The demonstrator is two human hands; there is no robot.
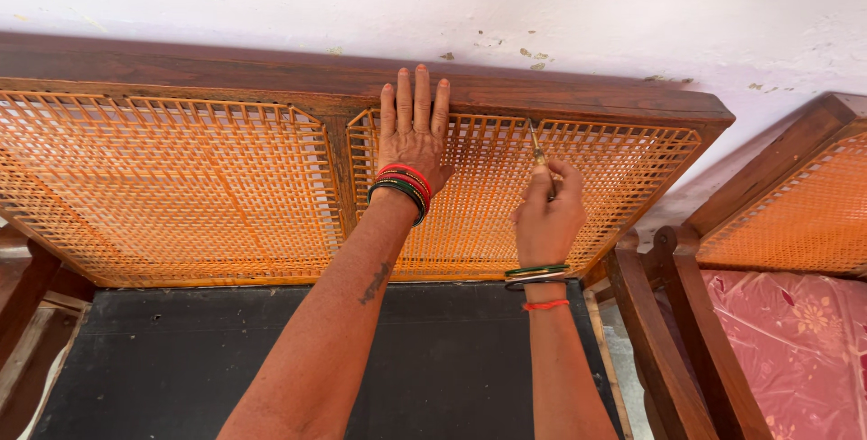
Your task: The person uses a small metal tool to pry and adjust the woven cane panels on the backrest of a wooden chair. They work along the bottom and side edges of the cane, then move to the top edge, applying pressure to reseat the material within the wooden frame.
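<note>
Weaving panel (506,196): orange cane mesh, under both hands
Left hand (411,137): spread flat on mesh top
Right hand (546,214): pinching thin tool (536,144)
Handling: strands likely light, springy; grip tool near its tip

Open room lies over the black seat board (271,359); the cane backrest (181,187) and neighbouring chair's arm (668,332) block passage.
</note>
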